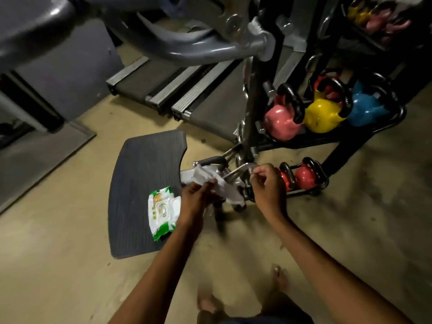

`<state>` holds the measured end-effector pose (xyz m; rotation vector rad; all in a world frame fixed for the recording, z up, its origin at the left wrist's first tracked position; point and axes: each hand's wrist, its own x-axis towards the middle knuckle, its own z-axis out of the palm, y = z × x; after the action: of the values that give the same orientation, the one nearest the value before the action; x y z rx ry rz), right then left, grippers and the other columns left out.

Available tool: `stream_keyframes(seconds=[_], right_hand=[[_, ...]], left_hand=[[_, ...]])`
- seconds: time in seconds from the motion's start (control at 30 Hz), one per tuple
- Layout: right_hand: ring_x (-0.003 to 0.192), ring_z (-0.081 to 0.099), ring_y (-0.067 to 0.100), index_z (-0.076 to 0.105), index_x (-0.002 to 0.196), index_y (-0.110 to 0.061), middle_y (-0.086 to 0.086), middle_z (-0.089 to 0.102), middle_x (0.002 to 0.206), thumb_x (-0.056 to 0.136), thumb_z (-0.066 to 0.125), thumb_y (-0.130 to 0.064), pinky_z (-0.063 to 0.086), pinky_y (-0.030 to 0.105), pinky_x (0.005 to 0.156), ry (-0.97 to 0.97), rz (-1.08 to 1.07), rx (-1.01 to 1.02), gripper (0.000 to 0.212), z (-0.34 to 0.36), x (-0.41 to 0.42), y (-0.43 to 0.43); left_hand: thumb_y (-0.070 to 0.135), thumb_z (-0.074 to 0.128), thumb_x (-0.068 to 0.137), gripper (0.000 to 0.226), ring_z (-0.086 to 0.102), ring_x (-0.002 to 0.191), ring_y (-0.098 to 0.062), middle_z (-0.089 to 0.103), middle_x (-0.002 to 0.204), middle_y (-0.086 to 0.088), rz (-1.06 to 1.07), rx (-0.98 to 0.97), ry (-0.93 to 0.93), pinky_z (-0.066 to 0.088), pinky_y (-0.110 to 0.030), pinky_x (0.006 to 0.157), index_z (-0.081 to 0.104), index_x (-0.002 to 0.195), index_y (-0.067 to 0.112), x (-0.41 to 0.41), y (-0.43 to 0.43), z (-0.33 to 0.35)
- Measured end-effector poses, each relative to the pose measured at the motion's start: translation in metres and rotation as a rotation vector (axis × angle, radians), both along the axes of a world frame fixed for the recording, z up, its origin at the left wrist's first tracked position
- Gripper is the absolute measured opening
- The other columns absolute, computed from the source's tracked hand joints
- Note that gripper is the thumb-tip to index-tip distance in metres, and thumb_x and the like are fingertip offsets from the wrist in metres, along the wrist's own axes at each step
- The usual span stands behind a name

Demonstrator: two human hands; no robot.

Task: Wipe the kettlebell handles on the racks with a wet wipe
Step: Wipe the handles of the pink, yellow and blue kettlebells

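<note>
A white wet wipe (211,181) hangs spread between my hands, above the floor. My left hand (197,198) pinches its near edge. My right hand (266,183) has its fingers closed near the wipe's far corner; whether it holds the wipe I cannot tell. A green and white pack of wipes (162,210) lies on a dark floor mat (140,174), left of my left hand. On the black rack (332,139) sit a pink kettlebell (281,120), a yellow kettlebell (323,115) and a blue kettlebell (367,108), all with black handles. Two small red kettlebells (304,177) sit on the bottom tier, right of my right hand.
Treadmill ends (177,90) lie beyond the mat. A grey machine arm (194,46) crosses overhead. Metal cable handles (236,169) hang by the rack post behind the wipe. More kettlebells (376,19) sit on an upper shelf. My bare feet (278,277) stand on the tan floor.
</note>
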<state>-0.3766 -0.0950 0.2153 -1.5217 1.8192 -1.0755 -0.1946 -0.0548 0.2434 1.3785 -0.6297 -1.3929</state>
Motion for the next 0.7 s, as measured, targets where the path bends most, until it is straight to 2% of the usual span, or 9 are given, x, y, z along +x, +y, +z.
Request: stream_keyframes(seconds=[0.07,0.13,0.23,0.33,0.4,0.47,0.53,0.6,0.7], right_hand=[[0.080,0.071,0.019,0.069,0.097,-0.015,0.006,0.073,0.090,0.098,0.067,-0.029,0.058,0.041,0.072,-0.261,0.097,0.176,0.014,0.008,-0.021,0.015],[0.086,0.075,0.021,0.072,0.097,-0.013,0.007,0.077,0.093,0.096,0.071,-0.039,0.059,0.035,0.072,-0.507,0.167,0.335,0.025,0.016,-0.042,0.023],[0.091,0.076,0.021,0.073,0.108,-0.010,0.007,0.079,0.098,0.091,0.077,-0.027,0.062,0.035,0.077,-0.760,0.109,0.354,0.024,0.022,-0.083,0.015],[0.076,0.071,0.012,0.072,0.101,-0.009,0.003,0.076,0.085,0.082,0.078,-0.014,0.056,0.028,0.070,-0.707,-0.027,0.221,0.021,0.025,-0.131,-0.005],[0.071,0.064,0.011,0.070,0.090,-0.017,-0.001,0.072,0.079,0.072,0.070,-0.019,0.051,0.026,0.065,-0.609,-0.072,0.138,0.018,0.032,-0.161,-0.018],[0.068,0.060,0.011,0.069,0.084,-0.019,-0.006,0.068,0.073,0.071,0.067,-0.021,0.048,0.025,0.060,-0.577,-0.056,0.089,0.014,0.042,-0.186,-0.029],[0.066,0.062,0.011,0.068,0.086,-0.017,-0.007,0.068,0.071,0.079,0.071,-0.012,0.050,0.024,0.057,-0.668,0.005,0.121,0.009,0.051,-0.206,-0.041],[0.070,0.069,0.017,0.067,0.093,-0.009,0.002,0.072,0.079,0.088,0.068,0.003,0.058,0.030,0.059,-0.840,0.069,0.226,0.013,0.057,-0.220,-0.054],[0.074,0.070,0.018,0.067,0.101,-0.006,0.015,0.070,0.094,0.090,0.063,0.008,0.059,0.029,0.057,-0.859,0.070,0.271,0.018,0.056,-0.238,-0.073]], left_hand=[[0.008,0.063,0.099,0.030,0.070,0.096,-0.042,0.071,0.108,-0.035,0.003,0.001,0.022,0.059,-0.048,0.088,0.065,0.113,-0.018,-0.034,-0.007,0.000],[0.015,0.062,0.101,0.034,0.071,0.102,-0.043,0.072,0.110,-0.032,-0.036,-0.010,0.091,0.060,-0.049,0.091,0.065,0.117,-0.014,-0.072,-0.014,0.002],[0.039,0.048,0.107,0.049,0.068,0.108,-0.044,0.070,0.117,-0.032,-0.158,-0.009,0.162,0.049,-0.052,0.094,0.063,0.126,-0.004,-0.130,-0.023,0.007],[0.030,0.044,0.108,0.043,0.072,0.105,-0.040,0.072,0.116,-0.028,-0.152,-0.003,0.160,0.053,-0.045,0.090,0.062,0.127,-0.004,-0.184,-0.037,0.013],[0.018,0.053,0.104,0.026,0.076,0.096,-0.033,0.076,0.110,-0.021,-0.102,0.033,0.059,0.057,-0.039,0.083,0.070,0.116,0.003,-0.211,-0.048,0.016],[0.014,0.059,0.101,0.018,0.077,0.086,-0.026,0.077,0.108,-0.018,-0.087,0.057,0.005,0.060,-0.033,0.070,0.072,0.111,0.007,-0.232,-0.063,0.019],[0.023,0.061,0.101,0.023,0.077,0.090,-0.027,0.076,0.111,-0.019,-0.134,0.099,0.045,0.063,-0.035,0.075,0.070,0.118,0.010,-0.244,-0.078,0.021],[0.036,0.061,0.100,0.034,0.076,0.099,-0.032,0.075,0.115,-0.021,-0.224,0.155,0.145,0.063,-0.041,0.085,0.067,0.124,0.012,-0.253,-0.092,0.026],[0.026,0.067,0.092,0.036,0.074,0.099,-0.034,0.073,0.116,-0.024,-0.276,0.134,0.189,0.061,-0.043,0.089,0.068,0.121,0.005,-0.260,-0.111,0.021]])
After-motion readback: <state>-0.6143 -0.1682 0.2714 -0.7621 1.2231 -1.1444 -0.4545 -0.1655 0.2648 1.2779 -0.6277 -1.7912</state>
